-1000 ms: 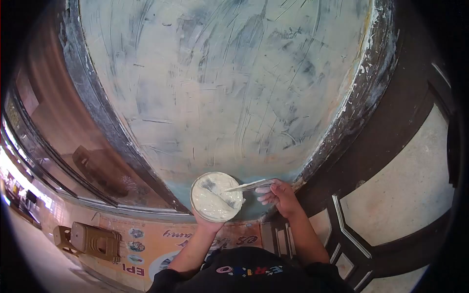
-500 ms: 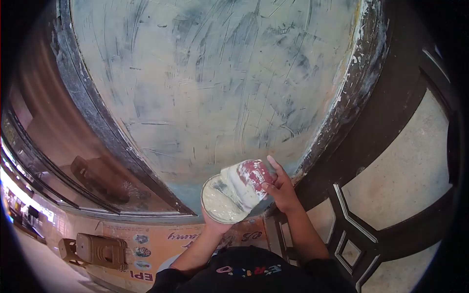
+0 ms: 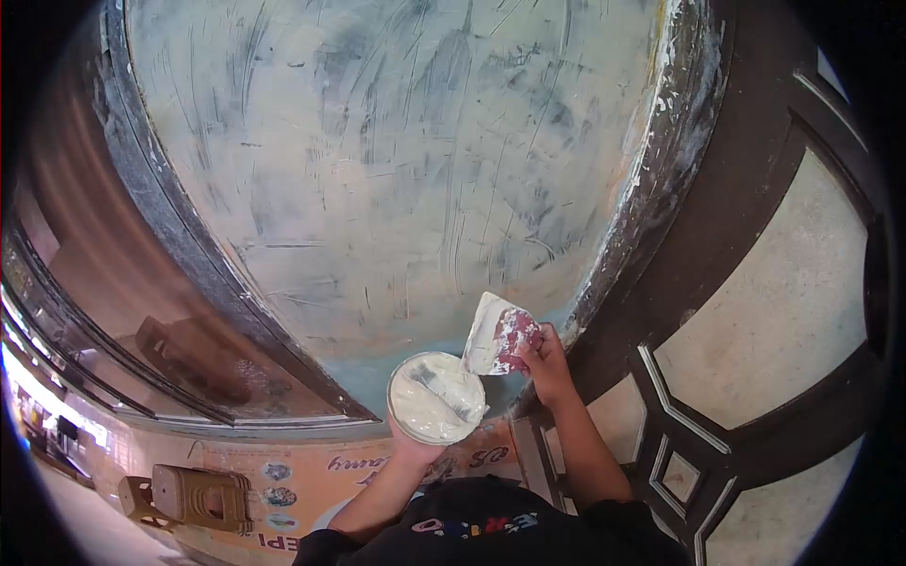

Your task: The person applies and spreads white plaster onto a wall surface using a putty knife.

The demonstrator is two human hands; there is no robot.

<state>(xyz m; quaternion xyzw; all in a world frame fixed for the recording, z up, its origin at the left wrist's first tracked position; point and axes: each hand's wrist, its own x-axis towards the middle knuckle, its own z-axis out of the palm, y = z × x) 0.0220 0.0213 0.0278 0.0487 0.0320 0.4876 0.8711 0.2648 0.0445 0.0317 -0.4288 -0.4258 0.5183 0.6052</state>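
Note:
My left hand [image 3: 416,447] holds a round tub [image 3: 436,398] of creamy white paste from below, its fingers mostly hidden under it. In my right hand [image 3: 549,366] is a wide scraper [image 3: 500,336] with a red, paste-smeared grip and a whitish coated blade. The blade is just above and right of the tub's rim, apart from the paste. A groove runs across the paste surface. Behind both stands a wall panel [image 3: 377,189] with streaky whitish-grey coating.
Dark frame strips border the panel, the right one [image 3: 661,160] flecked white. A glass pane [image 3: 170,321] is at left, a dark door with pale panels [image 3: 774,302] at right. Brown stacked stools [image 3: 203,497] and an orange banner [image 3: 311,486] lie lower left.
The scraper has come up out of the tub and moved right, now turned more upright. More of the paste shows. The view has shifted slightly.

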